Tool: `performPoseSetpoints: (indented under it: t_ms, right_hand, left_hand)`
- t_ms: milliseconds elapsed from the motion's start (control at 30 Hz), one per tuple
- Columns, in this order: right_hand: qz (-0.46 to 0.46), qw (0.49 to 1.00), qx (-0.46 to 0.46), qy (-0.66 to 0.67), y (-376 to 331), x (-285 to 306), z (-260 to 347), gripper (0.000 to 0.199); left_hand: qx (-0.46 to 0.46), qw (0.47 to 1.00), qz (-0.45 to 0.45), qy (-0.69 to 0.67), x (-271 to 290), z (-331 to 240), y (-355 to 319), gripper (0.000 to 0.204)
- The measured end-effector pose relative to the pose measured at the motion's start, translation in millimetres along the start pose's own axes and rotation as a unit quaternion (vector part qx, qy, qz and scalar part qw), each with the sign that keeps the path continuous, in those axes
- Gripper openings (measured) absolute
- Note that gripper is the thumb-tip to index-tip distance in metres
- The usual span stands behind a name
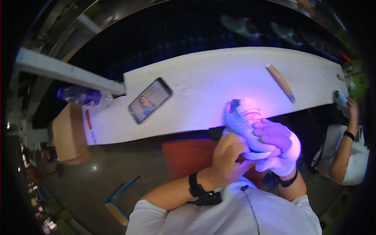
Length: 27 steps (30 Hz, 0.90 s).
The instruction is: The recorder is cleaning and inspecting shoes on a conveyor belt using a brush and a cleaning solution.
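A light-coloured shoe is held between my two hands at the near edge of the white table, bathed in blue-violet light. My right hand wears a white glove and grips the shoe from the right side, with the fingers over its upper. My bare left hand is closed against the left, lower part of the shoe, with the fingers bent. Parts of the shoe are hidden behind both hands. Each wrist has a dark band around it.
On the white table lie a smartphone, a slim tool with a brown handle and a red-and-white pen. Left stand a plastic bottle and cardboard box. A co-worker's arm is at right; blurred shoes lie beyond.
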State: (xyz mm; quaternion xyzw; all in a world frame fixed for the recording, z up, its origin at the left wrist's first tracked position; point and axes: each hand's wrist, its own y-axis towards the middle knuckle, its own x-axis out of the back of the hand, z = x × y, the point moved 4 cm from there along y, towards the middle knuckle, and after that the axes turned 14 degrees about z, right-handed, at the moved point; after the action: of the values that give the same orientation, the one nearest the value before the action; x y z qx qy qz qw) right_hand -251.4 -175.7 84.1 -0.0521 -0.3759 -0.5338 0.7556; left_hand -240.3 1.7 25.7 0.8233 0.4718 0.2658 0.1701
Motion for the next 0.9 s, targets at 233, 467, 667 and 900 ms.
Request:
performPoseSetpoints:
  t_ms: [233,467,667,900]
  right_hand:
    - [-0.007,0.991,0.044,0.13,-9,-1,-17,0.068]
    - [-0.117,0.981,0.021,0.152,-40,2,-34,0.023]
    - [-0.261,0.866,-0.047,0.423,-85,0,-106,0.032]
    - [-0.194,0.958,-0.152,0.145,-96,23,-95,0.035]
  left_hand:
    - [0.03,0.999,0.012,-0.043,2,5,15,0.04]
    - [0.055,0.993,0.073,0.071,-15,8,24,0.042]
    - [0.025,0.951,0.196,0.239,-32,28,64,0.043]
    - [0.013,0.913,0.307,0.267,-42,29,93,0.048]
